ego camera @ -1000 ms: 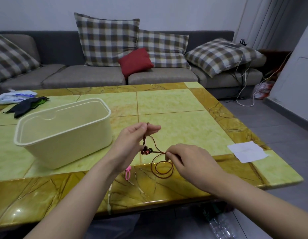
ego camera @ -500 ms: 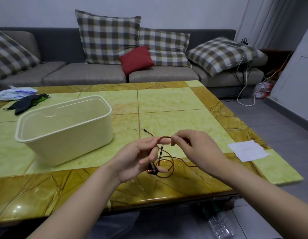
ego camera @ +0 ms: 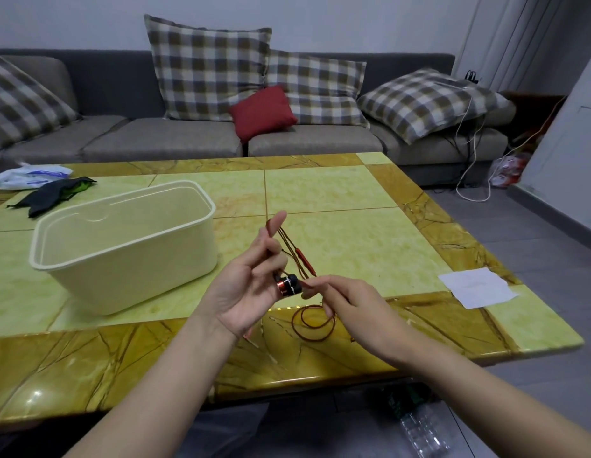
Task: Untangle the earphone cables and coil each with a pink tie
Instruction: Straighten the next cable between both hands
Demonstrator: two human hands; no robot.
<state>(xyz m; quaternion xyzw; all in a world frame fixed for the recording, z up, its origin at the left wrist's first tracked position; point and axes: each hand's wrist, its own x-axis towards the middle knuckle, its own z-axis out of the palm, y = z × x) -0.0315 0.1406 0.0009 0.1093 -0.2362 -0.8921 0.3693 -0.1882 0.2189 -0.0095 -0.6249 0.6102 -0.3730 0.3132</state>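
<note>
A dark red earphone cable is held above the near side of the table. My left hand is palm up, the cable looped over its raised index finger and its red-and-black earbuds lying against the fingertips. Strands with an inline remote run down from that finger to my right hand, which pinches the cable just right of the earbuds. Loose loops hang below onto the table. No pink tie is visible; my left wrist may hide it.
A cream plastic tub stands on the table left of my hands. A white paper lies near the right edge. Dark cloth and a plastic bag lie far left. A sofa with cushions is behind.
My left hand has turned palm up and lifted, with the cable now over its index finger and the earbuds raised off the table. My right hand dropped lower toward the earbuds.
</note>
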